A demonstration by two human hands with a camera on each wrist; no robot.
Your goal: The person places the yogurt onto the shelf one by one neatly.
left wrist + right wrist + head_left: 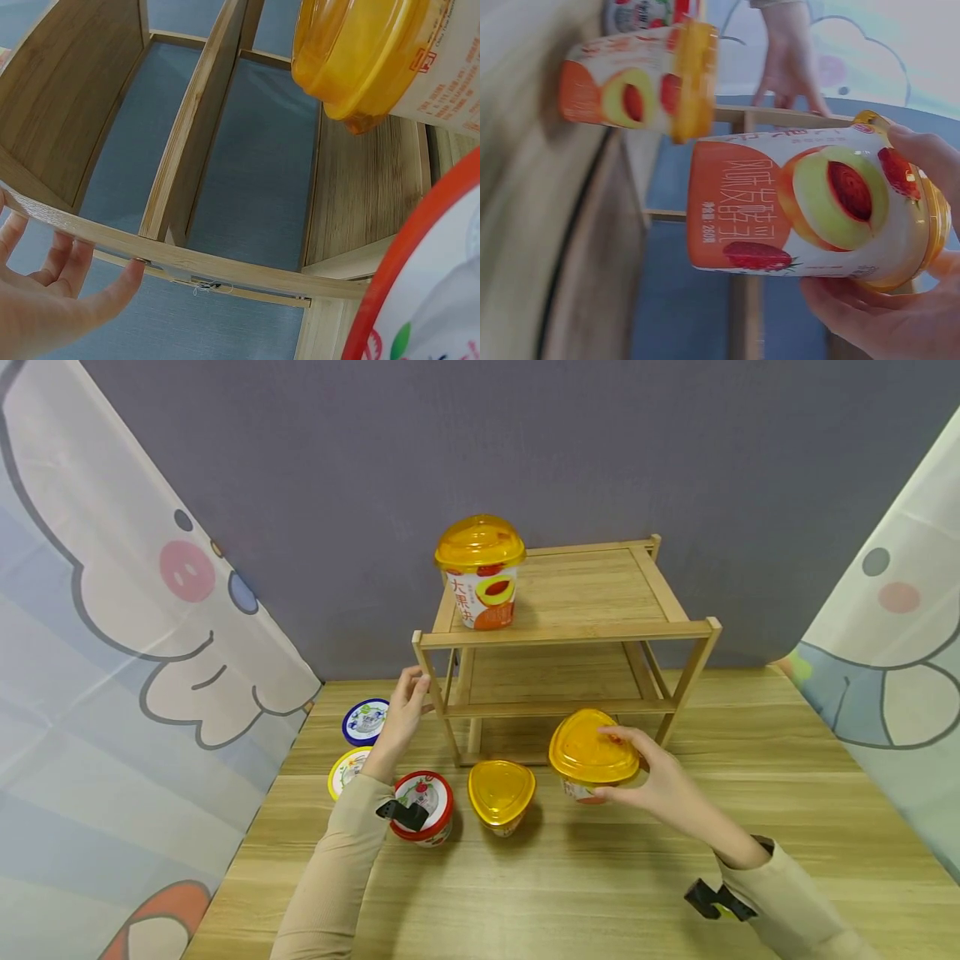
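Note:
My right hand (652, 781) grips a yogurt cup (588, 752) with a domed, clear orange-yellow lid, fingers and thumb around its lid end. Peach and strawberry pictures show on this cup (802, 206) in the right wrist view. It is in front of the lower part of a wooden rack (562, 631). At the rack's left side, the left hand (405, 714) touches the frame with spread fingertips (135, 270). A second yellow-lidded cup (501, 793) stands on the table before the rack, and a third (480, 572) on the top shelf.
Left of the cups stands a red-rimmed tub (423, 806), partly behind the left wrist. Farther left are a yellow-rimmed tub (347, 770) and a blue-rimmed tub (366, 722). A grey backdrop (360, 485) is behind the rack, with printed curtains (112, 610) at both sides.

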